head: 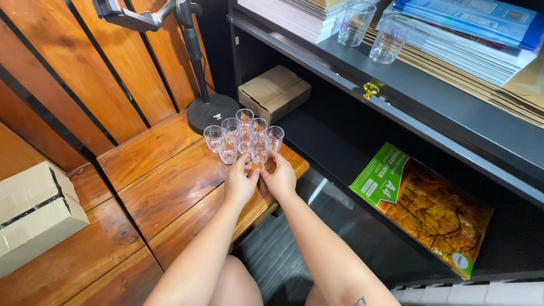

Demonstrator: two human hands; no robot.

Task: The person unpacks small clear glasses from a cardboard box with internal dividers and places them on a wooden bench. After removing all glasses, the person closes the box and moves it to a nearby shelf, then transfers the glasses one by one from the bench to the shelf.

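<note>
Nudging a tight cluster of small clear plastic cups (243, 136) on the wooden bench (170, 181), close to its corner. My left hand (241, 184) and right hand (279, 178) sit side by side just in front of the cups, fingers loosely curled and touching the nearest ones, not clamped on anything. Honestly these look light and packed close, so one careless push could topple several or send the outer ones off the edge. Behind the cups there's a round black stand base (212, 110) and a small cardboard box (275, 92). Right of them, a dark cabinet (430, 107) with a photo paper pack (425, 209).
</note>
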